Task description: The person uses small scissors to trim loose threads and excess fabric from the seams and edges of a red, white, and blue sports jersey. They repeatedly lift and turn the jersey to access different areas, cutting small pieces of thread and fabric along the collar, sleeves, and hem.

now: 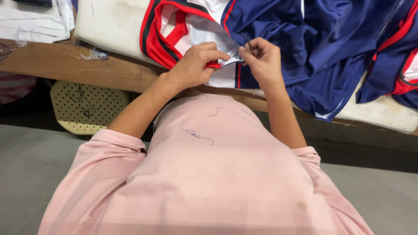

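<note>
A shiny navy-blue, white and red sports jersey [305, 39] is being held at its edge over the white-padded wooden tabletop [109, 26]. The left hand [193, 65] is being kept in a tight pinching grip on a red-trimmed hem, while the right hand [261, 58] is being closed, fingertips together, on the adjoining white fabric. Loose thread snippets [198, 135] are lying on the pink shirt [217, 174].

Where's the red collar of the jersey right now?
In the head view, the red collar lies upper centre-left on the white padded table, just left of the left hand, which pinches the jersey hem beside the right hand.
</note>
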